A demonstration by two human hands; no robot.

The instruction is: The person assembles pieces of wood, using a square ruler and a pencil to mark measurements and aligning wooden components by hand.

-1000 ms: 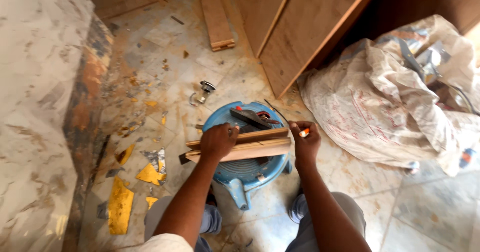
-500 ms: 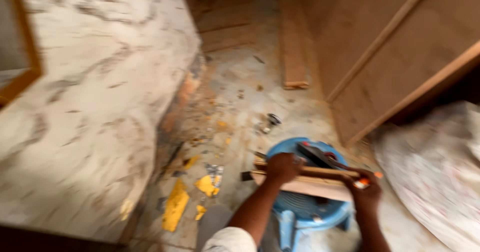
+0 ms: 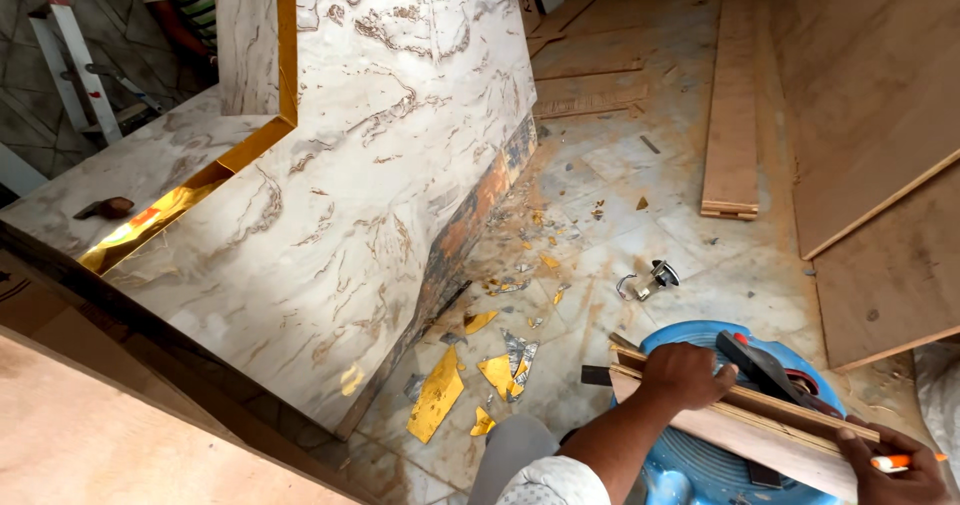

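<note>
On top of the round blue plastic stool [image 3: 700,455], I see my left hand [image 3: 683,375] pressed flat, fingers curled over the long pale wooden strip [image 3: 745,427], pinning it. My right hand [image 3: 893,465] pinches an orange marker [image 3: 897,461] at the strip's far end. I judge marking is in hand; next calls for steady hold and an accurate line.

No packages, labels, signs or screens clearly visible, only bare boards, marble-patterned panels, scattered foil scraps
</note>
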